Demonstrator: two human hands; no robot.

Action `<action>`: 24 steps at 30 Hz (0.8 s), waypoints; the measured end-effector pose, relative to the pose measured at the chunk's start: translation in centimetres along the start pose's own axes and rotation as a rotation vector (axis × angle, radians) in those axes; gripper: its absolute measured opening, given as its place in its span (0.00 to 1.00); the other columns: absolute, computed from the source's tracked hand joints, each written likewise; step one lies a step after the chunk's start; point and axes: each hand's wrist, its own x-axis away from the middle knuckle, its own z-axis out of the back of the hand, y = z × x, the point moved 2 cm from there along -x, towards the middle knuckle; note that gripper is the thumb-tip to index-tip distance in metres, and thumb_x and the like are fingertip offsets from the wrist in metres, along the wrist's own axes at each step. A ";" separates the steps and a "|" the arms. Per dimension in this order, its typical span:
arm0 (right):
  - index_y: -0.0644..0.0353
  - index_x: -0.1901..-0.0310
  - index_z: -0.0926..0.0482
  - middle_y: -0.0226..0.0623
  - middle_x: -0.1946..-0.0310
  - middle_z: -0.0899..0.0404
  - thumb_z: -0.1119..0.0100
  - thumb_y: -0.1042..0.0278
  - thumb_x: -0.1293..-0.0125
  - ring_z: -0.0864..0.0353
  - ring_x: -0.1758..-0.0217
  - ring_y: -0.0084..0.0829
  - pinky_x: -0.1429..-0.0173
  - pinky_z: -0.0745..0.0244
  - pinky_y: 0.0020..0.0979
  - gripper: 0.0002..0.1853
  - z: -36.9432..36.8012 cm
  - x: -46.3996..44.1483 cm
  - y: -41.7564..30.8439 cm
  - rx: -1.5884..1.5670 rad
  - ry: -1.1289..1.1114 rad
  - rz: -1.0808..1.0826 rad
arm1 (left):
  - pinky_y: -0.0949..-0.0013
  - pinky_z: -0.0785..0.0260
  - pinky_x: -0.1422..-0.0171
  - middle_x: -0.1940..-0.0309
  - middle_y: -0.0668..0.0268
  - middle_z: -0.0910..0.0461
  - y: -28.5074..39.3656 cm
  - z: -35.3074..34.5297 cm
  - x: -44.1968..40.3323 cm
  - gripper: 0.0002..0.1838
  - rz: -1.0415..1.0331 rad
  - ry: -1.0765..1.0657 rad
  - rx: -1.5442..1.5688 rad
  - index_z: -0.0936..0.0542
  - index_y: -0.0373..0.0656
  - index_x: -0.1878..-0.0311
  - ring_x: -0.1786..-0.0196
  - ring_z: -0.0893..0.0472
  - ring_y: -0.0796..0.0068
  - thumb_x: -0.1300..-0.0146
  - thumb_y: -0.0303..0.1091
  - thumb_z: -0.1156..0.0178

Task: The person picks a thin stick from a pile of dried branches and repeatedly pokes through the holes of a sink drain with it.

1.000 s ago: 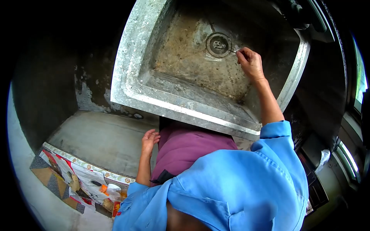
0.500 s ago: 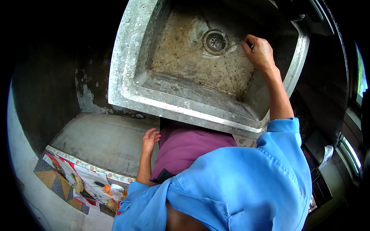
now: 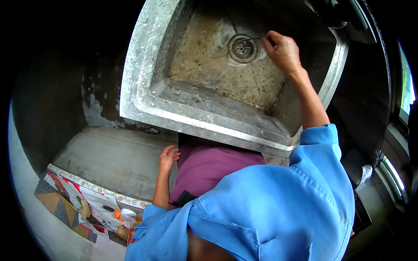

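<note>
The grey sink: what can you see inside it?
Inside the grey sink is a round, holed drain, and the right hand reaches in, pinching a thin dark strand near it. The floor beneath the hand is covered, and the far end is too dark to make out.

The rough grey sink (image 3: pixel 141 61) holds a round drain (image 3: pixel 242 49) in its brown-stained floor (image 3: pixel 204 71).

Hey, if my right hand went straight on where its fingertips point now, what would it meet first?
Probably the drain in the sink floor: the right hand points toward it. The hand's height is hard to judge, so it might pass above.
</note>
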 end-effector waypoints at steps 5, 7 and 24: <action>0.57 0.76 0.28 0.40 0.79 0.26 0.49 0.64 0.52 0.27 0.70 0.42 0.68 0.32 0.38 0.06 -2.1 -0.4 1.9 0.129 -0.103 -0.019 | 0.76 0.31 0.64 0.64 0.60 0.27 0.4 -0.1 0.1 0.13 0.022 0.032 0.014 0.34 0.37 0.53 0.65 0.24 0.73 0.42 0.28 0.57; 0.58 0.76 0.27 0.40 0.77 0.26 0.49 0.66 0.53 0.26 0.69 0.40 0.66 0.31 0.37 0.06 -1.1 -0.7 2.2 0.260 -0.176 -0.034 | 0.77 0.31 0.64 0.64 0.60 0.27 1.1 0.0 0.3 0.14 -0.043 0.027 0.017 0.34 0.37 0.53 0.65 0.24 0.73 0.42 0.28 0.57; 0.61 0.74 0.25 0.39 0.84 0.27 0.47 0.65 0.53 0.28 0.81 0.31 0.72 0.34 0.28 0.09 -2.5 3.2 6.4 -0.202 -0.064 -0.423 | 0.74 0.31 0.63 0.62 0.59 0.28 0.3 0.4 0.2 0.14 -0.003 -0.005 0.000 0.35 0.38 0.52 0.64 0.25 0.72 0.41 0.29 0.56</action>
